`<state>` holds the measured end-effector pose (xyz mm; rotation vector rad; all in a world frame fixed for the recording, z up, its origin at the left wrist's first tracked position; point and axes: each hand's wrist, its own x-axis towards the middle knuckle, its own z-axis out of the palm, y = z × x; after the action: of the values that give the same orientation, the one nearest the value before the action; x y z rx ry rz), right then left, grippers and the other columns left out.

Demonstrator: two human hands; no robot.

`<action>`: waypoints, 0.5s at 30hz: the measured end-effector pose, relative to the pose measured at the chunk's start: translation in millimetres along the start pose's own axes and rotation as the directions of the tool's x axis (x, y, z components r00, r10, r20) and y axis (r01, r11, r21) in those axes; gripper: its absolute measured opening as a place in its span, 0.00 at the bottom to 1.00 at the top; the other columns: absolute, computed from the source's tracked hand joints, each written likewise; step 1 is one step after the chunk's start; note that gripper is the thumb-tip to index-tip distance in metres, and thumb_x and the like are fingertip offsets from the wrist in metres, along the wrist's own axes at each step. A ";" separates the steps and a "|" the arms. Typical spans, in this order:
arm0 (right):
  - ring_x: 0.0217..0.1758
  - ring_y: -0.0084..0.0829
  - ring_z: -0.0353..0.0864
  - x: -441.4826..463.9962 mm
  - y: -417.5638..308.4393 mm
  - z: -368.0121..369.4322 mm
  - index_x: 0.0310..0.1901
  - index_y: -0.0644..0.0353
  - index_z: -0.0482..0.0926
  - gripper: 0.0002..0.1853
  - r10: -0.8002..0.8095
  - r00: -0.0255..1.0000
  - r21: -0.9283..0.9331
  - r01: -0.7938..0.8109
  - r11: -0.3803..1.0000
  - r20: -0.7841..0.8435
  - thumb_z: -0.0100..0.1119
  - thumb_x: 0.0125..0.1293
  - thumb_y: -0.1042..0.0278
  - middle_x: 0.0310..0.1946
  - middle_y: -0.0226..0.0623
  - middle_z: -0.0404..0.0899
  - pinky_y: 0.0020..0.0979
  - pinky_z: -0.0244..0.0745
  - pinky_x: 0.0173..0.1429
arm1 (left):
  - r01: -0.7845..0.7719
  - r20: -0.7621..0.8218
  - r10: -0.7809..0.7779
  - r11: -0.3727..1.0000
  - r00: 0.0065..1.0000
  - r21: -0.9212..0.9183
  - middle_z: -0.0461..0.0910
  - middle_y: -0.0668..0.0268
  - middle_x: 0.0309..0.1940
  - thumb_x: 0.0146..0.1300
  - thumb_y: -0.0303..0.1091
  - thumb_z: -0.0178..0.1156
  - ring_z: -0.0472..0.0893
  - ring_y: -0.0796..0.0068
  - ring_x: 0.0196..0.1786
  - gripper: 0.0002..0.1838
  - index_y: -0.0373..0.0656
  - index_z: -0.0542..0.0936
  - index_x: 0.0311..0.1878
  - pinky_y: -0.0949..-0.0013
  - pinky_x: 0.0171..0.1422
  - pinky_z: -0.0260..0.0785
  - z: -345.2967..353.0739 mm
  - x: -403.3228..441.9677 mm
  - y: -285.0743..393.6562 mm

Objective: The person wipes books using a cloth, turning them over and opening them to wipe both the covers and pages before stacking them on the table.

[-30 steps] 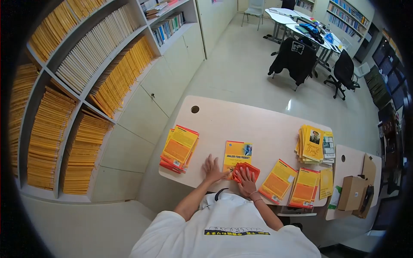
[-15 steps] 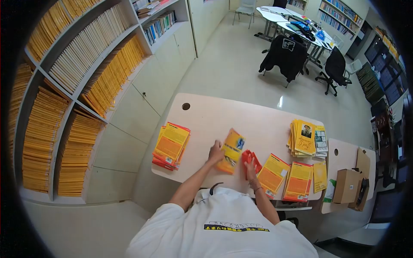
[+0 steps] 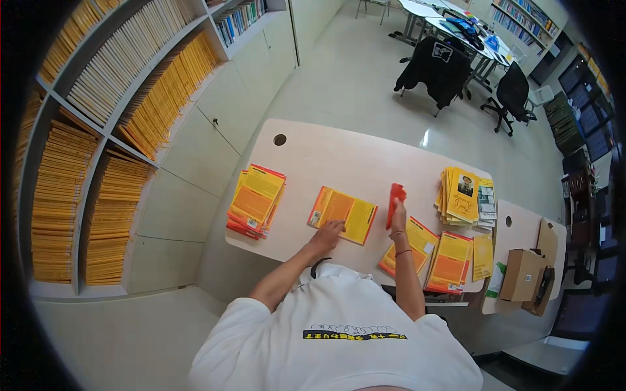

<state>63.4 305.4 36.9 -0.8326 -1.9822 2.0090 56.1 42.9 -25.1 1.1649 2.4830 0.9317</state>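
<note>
A yellow and orange book (image 3: 352, 212) with red edges lies flat on the table in front of me. My left hand (image 3: 327, 236) rests at its near edge, fingers stretched out over the cover. My right hand (image 3: 397, 218) is right of that book, closed around a bright red object (image 3: 396, 197) whose kind I cannot make out. Under my right forearm lies another yellow and orange book (image 3: 420, 241), partly covered by the arm. Beside it is a stack of similar books (image 3: 450, 260).
More such books are stacked at the table's (image 3: 326, 150) left end (image 3: 256, 202). Yellow booklets (image 3: 464, 195) are piled at the right, near a small yellow booklet (image 3: 482, 257). A cardboard box (image 3: 523, 275) stands on the side table. Shelves of magazines (image 3: 59, 202) line the left wall.
The book in my left hand was tilted up and now lies flat; that hand's grip has loosened. My right hand has moved forward and slightly right with the red object.
</note>
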 end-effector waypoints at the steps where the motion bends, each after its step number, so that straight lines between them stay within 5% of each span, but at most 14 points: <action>1: 0.52 0.32 0.74 -3.9 3.6 5.3 0.59 0.64 0.71 0.24 0.002 1.000 -0.004 -0.002 1.000 0.003 0.43 0.73 0.53 0.52 0.38 0.75 0.32 0.70 0.55 | 0.004 -0.002 -0.004 1.000 1.000 -0.003 0.69 0.61 0.64 0.55 0.28 0.61 0.68 0.57 0.64 0.20 0.42 0.74 0.53 0.58 0.67 0.61 2.3 -3.4 -4.3; 3: 0.76 0.55 0.47 -22.7 27.0 27.6 0.71 0.58 0.60 0.26 -0.207 0.947 -0.559 0.314 0.768 0.247 0.38 0.72 0.63 0.76 0.44 0.47 0.42 0.53 0.72 | 0.110 -0.142 -0.099 0.991 0.985 0.071 0.61 0.57 0.69 0.55 0.36 0.63 0.61 0.53 0.70 0.29 0.41 0.68 0.61 0.53 0.72 0.54 4.4 -8.1 -10.5; 5: 0.77 0.56 0.44 -48.9 59.8 47.6 0.74 0.53 0.54 0.32 -0.225 0.868 -0.669 0.488 0.561 0.444 0.42 0.69 0.61 0.78 0.37 0.43 0.52 0.50 0.72 | 0.226 -0.282 -0.183 0.966 0.942 0.127 0.54 0.54 0.73 0.56 0.44 0.65 0.53 0.50 0.75 0.39 0.41 0.61 0.68 0.48 0.76 0.46 6.5 -14.9 -15.2; 7: 0.80 0.52 0.38 -86.5 84.1 51.6 0.76 0.49 0.50 0.36 -0.072 0.684 -0.664 0.725 0.182 0.726 0.43 0.66 0.59 0.79 0.31 0.42 0.57 0.43 0.73 | 0.511 -0.247 -0.470 0.848 0.847 0.142 0.35 0.49 0.78 0.51 0.63 0.65 0.36 0.45 0.78 0.61 0.41 0.42 0.76 0.38 0.76 0.30 -6.2 -12.9 -27.7; 11: 0.81 0.46 0.31 -102.7 93.2 46.9 0.77 0.45 0.48 0.38 -0.152 0.515 -0.499 0.856 0.134 0.844 0.44 0.65 0.56 0.79 0.26 0.40 0.57 0.30 0.76 | 0.670 -0.101 -0.663 0.730 0.742 0.134 0.27 0.49 0.77 0.46 0.73 0.62 0.28 0.41 0.78 0.68 0.41 0.37 0.77 0.33 0.74 0.25 -18.9 -23.9 -41.0; 15: 0.81 0.47 0.26 -68.7 93.3 46.6 0.77 0.45 0.45 0.37 -0.111 0.715 -0.652 0.682 0.333 0.691 0.41 0.67 0.55 0.80 0.27 0.35 0.59 0.26 0.76 | 0.668 -0.059 -0.667 0.734 0.743 0.124 0.22 0.48 0.77 0.43 0.78 0.60 0.25 0.41 0.77 0.72 0.41 0.33 0.76 0.30 0.72 0.22 -10.5 -24.8 -49.3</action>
<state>118.4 222.8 -38.9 0.3067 -3.1977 0.7531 37.7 -4.0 -49.8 0.2057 2.6831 0.5518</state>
